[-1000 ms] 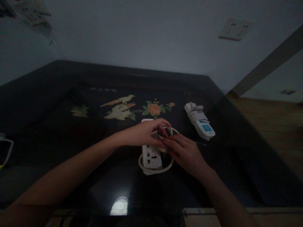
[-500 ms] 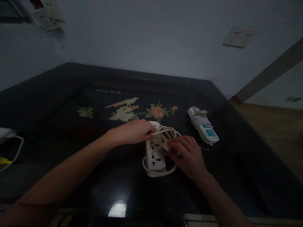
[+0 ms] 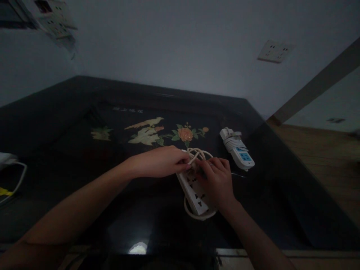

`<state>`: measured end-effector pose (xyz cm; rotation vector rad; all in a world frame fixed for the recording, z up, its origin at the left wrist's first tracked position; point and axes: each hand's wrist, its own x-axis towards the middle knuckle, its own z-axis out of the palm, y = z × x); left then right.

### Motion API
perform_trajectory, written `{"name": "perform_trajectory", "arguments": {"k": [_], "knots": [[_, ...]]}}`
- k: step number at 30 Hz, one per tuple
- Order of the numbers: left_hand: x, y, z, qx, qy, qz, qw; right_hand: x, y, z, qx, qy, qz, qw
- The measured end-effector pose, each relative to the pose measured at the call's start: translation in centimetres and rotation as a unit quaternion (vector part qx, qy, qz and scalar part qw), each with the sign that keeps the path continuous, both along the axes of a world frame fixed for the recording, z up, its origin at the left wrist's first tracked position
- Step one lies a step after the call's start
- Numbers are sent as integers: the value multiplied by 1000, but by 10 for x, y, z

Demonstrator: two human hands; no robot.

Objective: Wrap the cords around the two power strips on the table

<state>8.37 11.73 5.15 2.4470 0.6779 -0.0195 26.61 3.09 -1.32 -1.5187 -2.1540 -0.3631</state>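
A white power strip (image 3: 194,193) lies tilted on the dark glossy table, partly covered by both hands. Its cream cord (image 3: 200,152) makes loops at the far end, and one loop passes round the near end. My left hand (image 3: 170,161) is closed, pinching the cord at the strip's far left side. Close beside it, my right hand (image 3: 216,178), with a ring on one finger, is closed over the strip's right side among the cord loops. What its fingers grip is hidden, though the plug was in them a moment before.
Another power strip (image 3: 240,153), with blue socket panels and its cord wound round it, lies to the right. A white object with a cable (image 3: 21,176) sits at the left edge. Wall sockets (image 3: 274,51) are behind. The table (image 3: 135,202) bears a bird-and-flower picture.
The power strip has turned, its near end swinging right. My right hand has moved in toward my left hand, bringing the plug up to the cord loops. The view has shifted slightly.
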Motion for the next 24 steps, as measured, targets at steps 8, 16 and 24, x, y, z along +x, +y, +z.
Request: {"name": "perform_trajectory", "arguments": {"k": [8, 16, 24], "knots": [[-3, -2, 3, 17, 17, 4, 1000, 1, -3, 1, -26, -7, 80, 996], [-1, -16, 10, 78, 29, -16, 996, -6, 2, -2, 11, -35, 24, 999], [4, -17, -3, 208, 95, 53, 972, -5, 0, -9, 24, -17, 46, 999]]}}
